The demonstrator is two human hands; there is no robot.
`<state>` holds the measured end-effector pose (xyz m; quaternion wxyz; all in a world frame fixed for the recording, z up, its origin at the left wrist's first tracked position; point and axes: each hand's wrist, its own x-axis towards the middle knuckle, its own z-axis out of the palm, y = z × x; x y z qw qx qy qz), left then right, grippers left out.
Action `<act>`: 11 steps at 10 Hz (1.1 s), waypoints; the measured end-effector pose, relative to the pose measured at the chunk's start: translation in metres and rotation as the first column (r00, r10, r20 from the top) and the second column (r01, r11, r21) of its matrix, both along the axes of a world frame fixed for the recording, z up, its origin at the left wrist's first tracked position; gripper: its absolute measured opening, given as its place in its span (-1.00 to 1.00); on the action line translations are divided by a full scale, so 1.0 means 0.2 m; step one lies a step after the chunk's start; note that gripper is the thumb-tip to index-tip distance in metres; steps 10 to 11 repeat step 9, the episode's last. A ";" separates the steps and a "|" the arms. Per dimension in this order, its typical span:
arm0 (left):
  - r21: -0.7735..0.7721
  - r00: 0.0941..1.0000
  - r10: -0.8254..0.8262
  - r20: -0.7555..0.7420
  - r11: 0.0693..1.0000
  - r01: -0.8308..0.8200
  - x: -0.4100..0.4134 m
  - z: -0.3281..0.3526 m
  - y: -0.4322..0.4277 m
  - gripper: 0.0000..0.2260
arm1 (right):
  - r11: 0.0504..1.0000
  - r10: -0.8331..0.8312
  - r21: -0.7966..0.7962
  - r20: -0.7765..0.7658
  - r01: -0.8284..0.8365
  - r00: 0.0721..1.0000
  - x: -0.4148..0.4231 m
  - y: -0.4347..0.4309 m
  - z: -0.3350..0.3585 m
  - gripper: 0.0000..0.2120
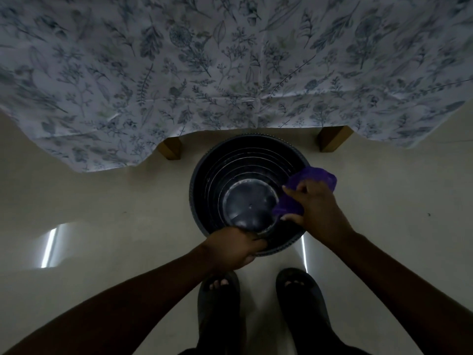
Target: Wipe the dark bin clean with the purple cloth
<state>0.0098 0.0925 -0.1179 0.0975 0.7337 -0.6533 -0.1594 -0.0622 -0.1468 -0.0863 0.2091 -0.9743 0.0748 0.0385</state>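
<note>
The dark bin [245,175] stood upright on the pale floor [102,201], its round mouth open toward the camera and its ringed inner wall and glossy bottom in plain sight. It sat just in front of the person's feet and partly under the hanging edge of a leaf-printed tablecloth [204,73]. The purple cloth [311,179] lay bunched over the bin's right rim, part of it draped outside and part folded down against the inner wall. The right hand [317,208] was closed around that cloth, fingers curled over it and thumb tucked below, pressing it to the wall. The left hand [235,249] was clamped on the near rim, fingers hooked over the edge into the bin. Two wooden table legs [170,148] showed beneath the tablecloth, one to the left of the bin and one to the right behind it, both apart from it. The tablecloth's hem hung just above the far rim, crowding that side. Dark sandals [218,303] were planted on the floor just short of the bin. Bright streaks of reflected light lay on the floor at left and beside the near rim.
</note>
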 end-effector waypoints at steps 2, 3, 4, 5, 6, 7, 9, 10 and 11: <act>0.046 0.938 0.344 0.037 0.937 -0.346 0.05 0.11 0.01 -0.51 | 0.921 -0.371 0.122 -0.007 0.369 0.928 -0.01 -0.05 0.06 -0.43; -0.064 0.704 0.675 0.222 0.730 -0.680 0.14 0.10 0.07 -0.52 | 0.885 -0.397 0.233 -0.072 0.403 0.915 0.01 -0.05 0.05 -0.42; 0.004 0.549 0.825 0.129 0.554 -0.833 0.17 0.05 0.11 -0.33 | 0.879 -0.411 0.255 -0.027 0.403 0.911 0.03 -0.01 0.05 -0.49; 0.034 0.525 0.849 0.061 0.524 -0.851 0.16 0.00 0.10 -0.27 | 0.874 -0.437 0.225 -0.019 0.430 0.899 0.05 0.01 0.02 -0.51; 0.009 0.537 0.842 0.058 0.537 -0.844 0.17 0.00 0.10 -0.25 | 0.878 -0.432 0.223 -0.017 0.424 0.902 0.04 -0.01 -0.01 -0.49; 0.089 0.559 0.824 0.089 0.552 -0.829 0.18 0.04 0.11 -0.20 | 0.876 -0.404 0.250 -0.089 0.413 0.910 0.03 -0.02 0.04 -0.44; 0.246 0.562 0.827 0.022 0.541 -0.805 0.29 0.38 -0.01 -0.13 | 0.917 -0.329 0.213 -0.072 0.336 0.942 0.15 -0.06 0.32 -0.49; 0.246 0.562 0.827 0.022 0.541 -0.805 0.29 0.38 -0.01 -0.13 | 0.917 -0.329 0.213 -0.072 0.336 0.942 0.15 -0.06 0.32 -0.49; 0.246 0.562 0.827 0.022 0.541 -0.805 0.29 0.38 -0.01 -0.13 | 0.917 -0.329 0.213 -0.072 0.336 0.942 0.15 -0.06 0.32 -0.49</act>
